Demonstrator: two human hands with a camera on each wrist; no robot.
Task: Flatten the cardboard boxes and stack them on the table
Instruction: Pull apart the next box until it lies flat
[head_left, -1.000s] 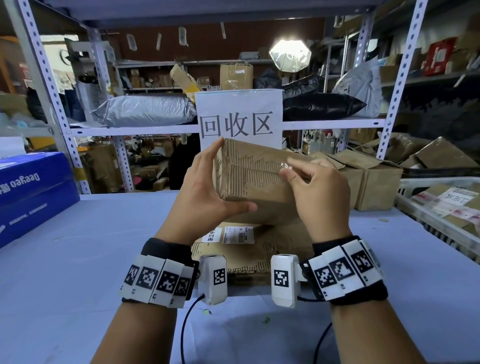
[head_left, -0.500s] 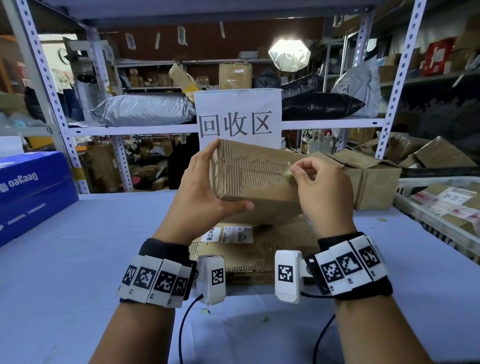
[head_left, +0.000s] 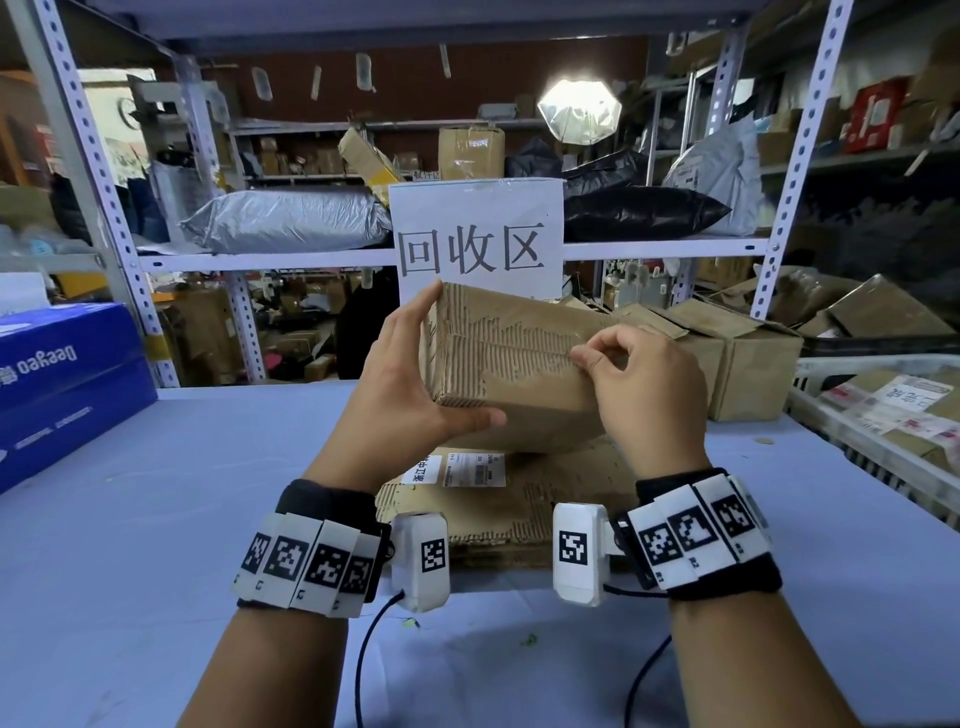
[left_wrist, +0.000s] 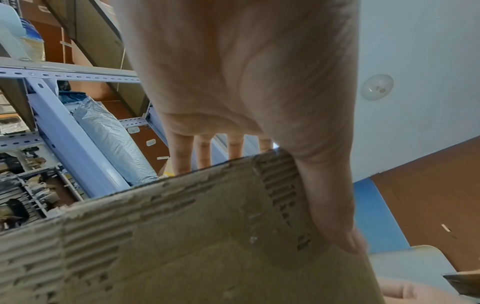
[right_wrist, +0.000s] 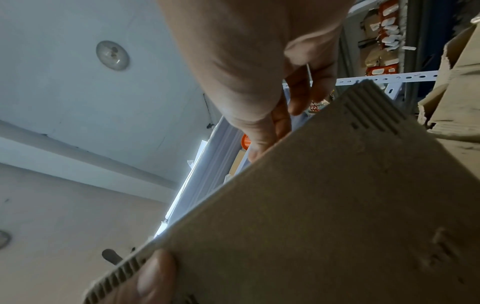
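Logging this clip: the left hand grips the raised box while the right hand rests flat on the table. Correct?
Not quite. The left hand does grip the raised box, but the right hand is off the table, pinching at the box's top face, as the head view shows.

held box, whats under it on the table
Under the held box, flattened cardboard lies on the table, white shipping labels near its far edge. Box and both hands hide the rest of that far edge.

Right hand (head_left: 644, 384) hides the held box's (head_left: 519, 364) right end; whatever its fingertips pinch is too small to identify. Flattened cardboard (head_left: 519, 499) partly hidden beneath.
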